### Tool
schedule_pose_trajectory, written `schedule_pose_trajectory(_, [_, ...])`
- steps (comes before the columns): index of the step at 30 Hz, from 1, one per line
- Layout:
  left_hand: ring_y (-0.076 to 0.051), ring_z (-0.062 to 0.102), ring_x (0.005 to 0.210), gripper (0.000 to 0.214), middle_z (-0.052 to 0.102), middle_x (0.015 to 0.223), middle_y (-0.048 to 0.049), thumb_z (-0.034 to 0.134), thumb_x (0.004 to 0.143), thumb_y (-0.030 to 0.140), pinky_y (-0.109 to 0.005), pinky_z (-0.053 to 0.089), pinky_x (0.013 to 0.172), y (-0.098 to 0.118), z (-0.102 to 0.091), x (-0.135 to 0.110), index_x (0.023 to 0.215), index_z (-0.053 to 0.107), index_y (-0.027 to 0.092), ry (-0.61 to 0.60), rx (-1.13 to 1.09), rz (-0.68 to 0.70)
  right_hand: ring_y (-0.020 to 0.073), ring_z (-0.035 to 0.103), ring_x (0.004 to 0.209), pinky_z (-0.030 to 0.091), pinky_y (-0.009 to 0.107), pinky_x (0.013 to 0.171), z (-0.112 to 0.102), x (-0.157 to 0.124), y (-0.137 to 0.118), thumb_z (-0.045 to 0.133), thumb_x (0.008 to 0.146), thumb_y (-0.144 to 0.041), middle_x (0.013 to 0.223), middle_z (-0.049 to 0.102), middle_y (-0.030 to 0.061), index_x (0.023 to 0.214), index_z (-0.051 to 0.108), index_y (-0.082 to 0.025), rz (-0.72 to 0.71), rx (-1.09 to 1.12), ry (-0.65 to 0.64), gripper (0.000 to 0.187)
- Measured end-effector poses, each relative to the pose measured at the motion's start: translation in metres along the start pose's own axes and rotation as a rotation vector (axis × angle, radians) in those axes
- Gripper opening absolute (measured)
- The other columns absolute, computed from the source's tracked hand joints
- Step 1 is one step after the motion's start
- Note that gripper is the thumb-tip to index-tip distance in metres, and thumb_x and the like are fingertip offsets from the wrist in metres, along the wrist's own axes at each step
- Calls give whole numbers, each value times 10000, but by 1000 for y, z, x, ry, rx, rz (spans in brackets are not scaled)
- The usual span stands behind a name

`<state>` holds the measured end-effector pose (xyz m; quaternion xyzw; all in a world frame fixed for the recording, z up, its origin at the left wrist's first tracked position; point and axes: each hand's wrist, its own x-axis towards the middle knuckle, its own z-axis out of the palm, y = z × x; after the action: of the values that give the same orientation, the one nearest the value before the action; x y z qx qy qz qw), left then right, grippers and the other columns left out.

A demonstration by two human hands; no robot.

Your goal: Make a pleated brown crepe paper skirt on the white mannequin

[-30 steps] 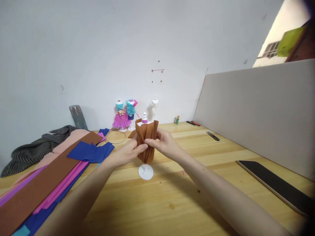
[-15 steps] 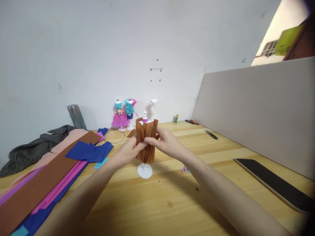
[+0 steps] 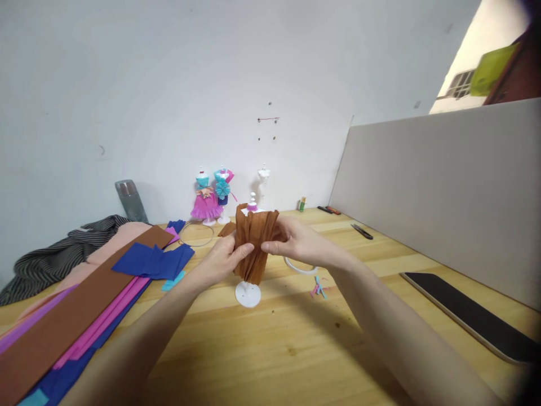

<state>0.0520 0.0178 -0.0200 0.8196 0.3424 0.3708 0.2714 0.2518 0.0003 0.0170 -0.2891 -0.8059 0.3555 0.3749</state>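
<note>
A small white mannequin on a round white base (image 3: 247, 294) stands at the middle of the wooden table (image 3: 270, 349). Pleated brown crepe paper (image 3: 255, 242) is wrapped round its body like a skirt. My left hand (image 3: 220, 260) pinches the paper from the left at waist height. My right hand (image 3: 296, 239) pinches it from the right, its thumb on the front folds. The mannequin's neck with a pink collar (image 3: 252, 204) shows above the paper.
Long strips of brown, pink and blue paper (image 3: 84, 307) lie at the left, with striped cloth (image 3: 63, 254) behind. Two dressed mannequins (image 3: 213, 194) and a bare white one (image 3: 264, 180) stand by the wall. A white ring (image 3: 300, 266), paper scraps, scissors (image 3: 362, 231) and a dark tablet (image 3: 465, 316) lie at the right.
My right hand has shifted a little to the right and spread the top of the brown paper wider. A white ring behind it has come into view.
</note>
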Motion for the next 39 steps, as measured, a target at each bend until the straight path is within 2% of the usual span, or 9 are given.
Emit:
schedule_pose_trajectory(4, [-240, 607, 937, 345, 666, 1008, -79, 443, 886, 426, -373, 487, 834, -6, -1, 0, 1014, 599, 146, 15, -35, 11, 229, 644, 910, 526, 342, 760, -3, -3, -6, 657, 758, -211, 1001, 689, 72, 1034, 650, -184, 46, -108, -2, 277])
schedule_pose_trajectory(6, [-246, 605, 973, 354, 666, 1043, -87, 444, 889, 423, -389, 476, 872, -8, -2, 1, 1035, 603, 142, 26, -46, 0, 208, 645, 822, 519, 336, 727, -4, -2, -6, 638, 772, -232, 868, 694, 58, 897, 667, -171, 84, -87, -15, 142])
schedule_pose_trajectory(8, [-255, 602, 995, 370, 669, 1058, -98, 436, 894, 419, -411, 463, 899, -9, -2, 2, 1051, 608, 131, 30, -54, -28, 180, 633, 747, 514, 330, 711, -4, -1, -5, 620, 787, -257, 770, 677, 39, 805, 652, -171, 108, -9, -28, 93])
schedule_pose_trajectory(16, [-261, 586, 1016, 405, 660, 1082, -101, 443, 882, 463, -429, 455, 919, -12, -3, 3, 1056, 596, 132, 49, -112, -45, 94, 528, 543, 412, 235, 539, 4, 6, 9, 646, 737, -261, 597, 564, -20, 675, 570, -161, 170, 103, 30, 140])
schedule_pose_trajectory(21, [-269, 571, 1064, 469, 639, 1126, -119, 445, 870, 508, -419, 440, 945, -15, -3, 3, 1097, 571, 118, 52, -145, -66, 89, 495, 528, 410, 233, 537, 6, 8, 8, 612, 719, -235, 555, 496, -40, 606, 496, -172, 159, 82, 65, 173])
schedule_pose_trajectory(26, [-274, 574, 1084, 501, 646, 1146, -109, 466, 843, 540, -399, 448, 938, -15, -3, 3, 1103, 570, 124, 31, -203, -99, 100, 506, 526, 451, 243, 528, 5, 7, 4, 578, 710, -209, 573, 452, -43, 605, 449, -185, 189, -48, 155, 168])
schedule_pose_trajectory(33, [-277, 575, 1090, 483, 649, 1155, -108, 492, 834, 529, -397, 452, 935, -15, -5, 3, 1098, 569, 132, 18, -244, -79, 111, 583, 470, 404, 225, 472, 7, 5, -1, 498, 711, -108, 595, 533, -20, 641, 450, -178, 240, -319, 221, 110])
schedule_pose_trajectory(35, [-276, 577, 1088, 477, 652, 1151, -104, 496, 833, 527, -393, 458, 927, -15, -6, 3, 1092, 572, 134, 16, -249, -91, 113, 590, 471, 401, 218, 462, 8, 5, -4, 491, 701, -94, 582, 521, -26, 631, 429, -183, 239, -292, 234, 128])
schedule_pose_trajectory(39, [-275, 595, 1046, 465, 671, 1095, -99, 480, 843, 526, -399, 477, 891, -14, -6, 2, 1073, 580, 135, 9, -245, -116, 92, 586, 451, 375, 195, 418, 9, 4, -7, 488, 733, -133, 648, 584, -4, 667, 423, -181, 270, -88, 204, 104])
